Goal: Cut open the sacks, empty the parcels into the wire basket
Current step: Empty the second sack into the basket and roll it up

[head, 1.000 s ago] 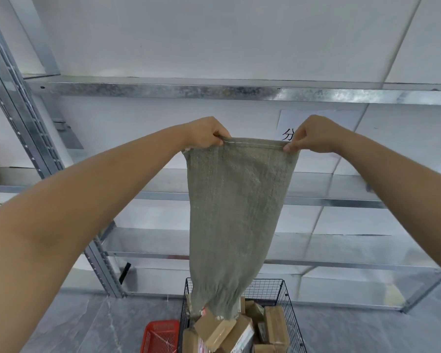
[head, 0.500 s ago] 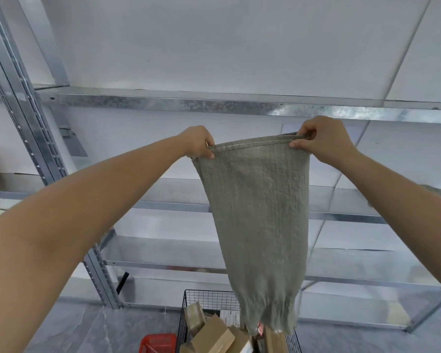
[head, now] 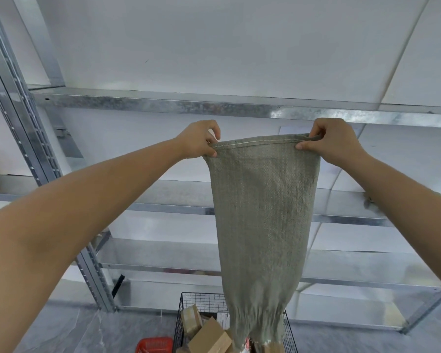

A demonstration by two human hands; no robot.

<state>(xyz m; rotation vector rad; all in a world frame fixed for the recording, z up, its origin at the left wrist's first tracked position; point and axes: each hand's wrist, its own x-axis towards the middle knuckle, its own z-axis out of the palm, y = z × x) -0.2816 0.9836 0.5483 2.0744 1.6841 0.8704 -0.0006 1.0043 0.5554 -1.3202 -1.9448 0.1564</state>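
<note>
A grey-green woven sack (head: 262, 220) hangs upside down, its stitched bottom seam held up at chest height. My left hand (head: 199, 142) pinches the seam's left corner and my right hand (head: 332, 141) grips its right corner. The sack hangs limp and flat, and its cut, frayed mouth dangles over the black wire basket (head: 201, 300) at the bottom of the view. Several brown cardboard parcels (head: 209, 336) lie in the basket; the sack's mouth hides part of them.
Galvanised steel shelving (head: 163, 103) stands right behind the basket, with an upright post (head: 31, 149) at the left. A red plastic basket (head: 154, 345) sits on the grey floor left of the wire basket.
Both hands have carried the sack to the right and slightly higher. Its mouth has swung from the basket's left side towards the right.
</note>
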